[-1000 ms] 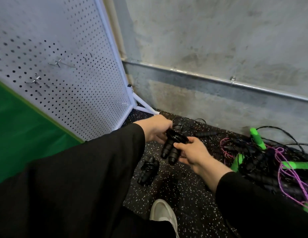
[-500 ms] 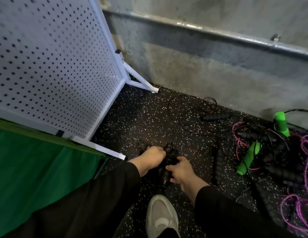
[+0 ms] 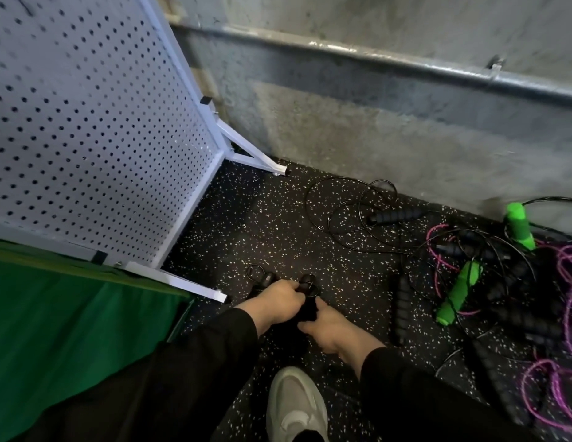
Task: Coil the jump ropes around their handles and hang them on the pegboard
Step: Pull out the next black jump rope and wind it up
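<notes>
Low over the speckled floor, both hands hold a black coiled jump rope [image 3: 307, 295] with its handles bundled together. My left hand [image 3: 273, 303] grips the bundle from the left and my right hand [image 3: 326, 330] grips it from below right. A second black coiled rope [image 3: 260, 279] lies on the floor just behind my left hand. The white pegboard [image 3: 96, 129] stands at the upper left; no hooks show in view. A tangle of loose ropes with black handles [image 3: 396, 215], green handles [image 3: 460, 291] and purple cord [image 3: 562, 390] lies at the right.
A concrete wall with a metal rail [image 3: 374, 59] runs across the back. The pegboard's white foot [image 3: 176, 279] juts out near my left hand. Green fabric [image 3: 71, 320] covers the lower left. My grey shoe [image 3: 297, 406] stands below my hands.
My hands have dropped with the black bundle from chest height down to the floor. My view has tilted downward, so the pegboard's hooks are out of sight.
</notes>
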A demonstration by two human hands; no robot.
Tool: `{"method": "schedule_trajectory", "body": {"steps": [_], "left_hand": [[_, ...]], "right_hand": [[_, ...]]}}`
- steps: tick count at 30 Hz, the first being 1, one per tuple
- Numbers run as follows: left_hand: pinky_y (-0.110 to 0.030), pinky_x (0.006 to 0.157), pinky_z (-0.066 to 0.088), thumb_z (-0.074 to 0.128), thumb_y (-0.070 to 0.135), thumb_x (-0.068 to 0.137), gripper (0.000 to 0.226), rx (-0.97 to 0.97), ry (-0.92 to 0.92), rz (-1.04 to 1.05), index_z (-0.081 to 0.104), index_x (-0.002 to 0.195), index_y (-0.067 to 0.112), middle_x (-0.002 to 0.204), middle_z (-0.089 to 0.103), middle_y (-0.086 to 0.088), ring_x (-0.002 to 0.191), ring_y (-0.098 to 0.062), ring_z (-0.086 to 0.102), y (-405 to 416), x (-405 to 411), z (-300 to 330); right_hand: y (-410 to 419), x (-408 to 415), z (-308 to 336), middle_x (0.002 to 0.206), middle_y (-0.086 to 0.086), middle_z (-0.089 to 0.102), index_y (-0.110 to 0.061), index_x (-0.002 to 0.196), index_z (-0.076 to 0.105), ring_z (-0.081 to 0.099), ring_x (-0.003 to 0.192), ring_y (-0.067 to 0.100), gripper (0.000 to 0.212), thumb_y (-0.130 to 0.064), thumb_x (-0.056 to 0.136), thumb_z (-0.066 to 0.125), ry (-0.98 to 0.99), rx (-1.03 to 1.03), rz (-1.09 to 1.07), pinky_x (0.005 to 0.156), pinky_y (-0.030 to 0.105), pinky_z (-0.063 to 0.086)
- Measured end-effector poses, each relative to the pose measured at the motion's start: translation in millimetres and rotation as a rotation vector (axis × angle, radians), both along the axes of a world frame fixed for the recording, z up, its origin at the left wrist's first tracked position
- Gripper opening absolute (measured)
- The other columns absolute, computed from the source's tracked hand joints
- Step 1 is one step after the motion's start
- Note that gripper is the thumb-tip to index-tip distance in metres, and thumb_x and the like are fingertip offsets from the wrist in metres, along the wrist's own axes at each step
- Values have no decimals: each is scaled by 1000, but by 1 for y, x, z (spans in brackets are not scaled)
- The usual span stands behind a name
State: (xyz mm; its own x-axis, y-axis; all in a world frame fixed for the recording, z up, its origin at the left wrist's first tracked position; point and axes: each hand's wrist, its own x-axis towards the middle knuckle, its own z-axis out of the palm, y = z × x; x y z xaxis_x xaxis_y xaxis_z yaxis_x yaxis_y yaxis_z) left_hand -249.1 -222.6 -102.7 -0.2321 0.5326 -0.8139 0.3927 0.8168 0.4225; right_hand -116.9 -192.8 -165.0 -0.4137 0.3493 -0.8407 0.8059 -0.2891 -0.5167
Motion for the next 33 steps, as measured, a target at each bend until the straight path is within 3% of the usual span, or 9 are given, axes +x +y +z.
{"method": "schedule_trajectory", "body": {"steps": [2, 4, 9, 11, 14, 19, 25, 28, 33], "left_hand": [[-30, 94, 48, 48, 14, 102, 32, 27, 65, -20, 62, 131, 6, 121, 67, -11, 115, -26, 63, 4, -1, 11], [-27, 100, 44, 48, 15, 104, 39, 69, 143, -58, 55, 140, 5, 137, 62, -13, 127, -27, 58, 15, -5, 29], [-26, 92, 47, 51, 17, 102, 33, 214, 216, -265, 66, 129, 6, 128, 68, -13, 114, -26, 64, 79, 9, 92], [-25, 85, 46, 50, 19, 103, 33, 272, 258, -383, 68, 126, 4, 124, 69, -14, 111, -28, 65, 112, 29, 120], [-32, 93, 51, 51, 22, 102, 32, 412, 361, -538, 71, 121, 7, 124, 70, -15, 113, -32, 64, 154, 70, 156], [-35, 91, 51, 49, 22, 101, 32, 576, 457, -650, 73, 114, 5, 120, 71, -17, 111, -35, 64, 198, 138, 195], [-36, 83, 49, 47, 21, 101, 30, 503, 483, -671, 69, 107, 2, 110, 71, -21, 101, -38, 65, 189, 198, 157], [-38, 85, 52, 47, 21, 100, 22, 367, 468, -749, 66, 100, 10, 110, 70, -15, 99, -34, 65, 159, 213, 108], [-38, 83, 50, 44, 21, 102, 22, 210, 433, -847, 65, 106, 15, 112, 66, -9, 103, -32, 63, 141, 218, 61]], "right_hand": [[5, 4, 1, 116, 3, 68, -18, 137, 51, 65, 106, 19, 49, -17, 92, 69, -11, 18, 9, 97, 36, 52], [15, 11, 13, 121, 7, 69, -14, 134, 54, 65, 111, 22, 43, -23, 94, 68, -18, 54, 6, 102, 37, 50], [60, 51, 78, 151, 10, 50, -8, 156, 32, 50, 136, 25, 66, -34, 101, 58, -51, 133, -5, 114, 34, 39], [81, 75, 97, 151, 10, 50, -8, 155, 35, 50, 137, 24, 65, -37, 101, 58, -67, 214, -1, 114, 34, 39], [105, 118, 121, 143, 11, 58, -7, 150, 43, 56, 129, 26, 60, -38, 101, 58, -98, 344, -4, 107, 31, 44], [134, 196, 154, 144, 13, 57, -10, 148, 47, 54, 132, 29, 55, -37, 101, 57, -213, 579, 97, 107, 33, 44], [155, 283, 152, 121, 19, 68, -9, 133, 54, 63, 116, 36, 38, -31, 102, 53, -345, 709, 117, 93, 40, 50], [146, 311, 130, 124, 19, 67, -8, 136, 53, 61, 118, 35, 39, -29, 103, 52, -380, 682, 159, 92, 39, 50], [141, 309, 93, 131, 17, 64, -11, 145, 46, 60, 120, 33, 44, -27, 105, 50, -328, 552, 192, 94, 36, 48]]}}
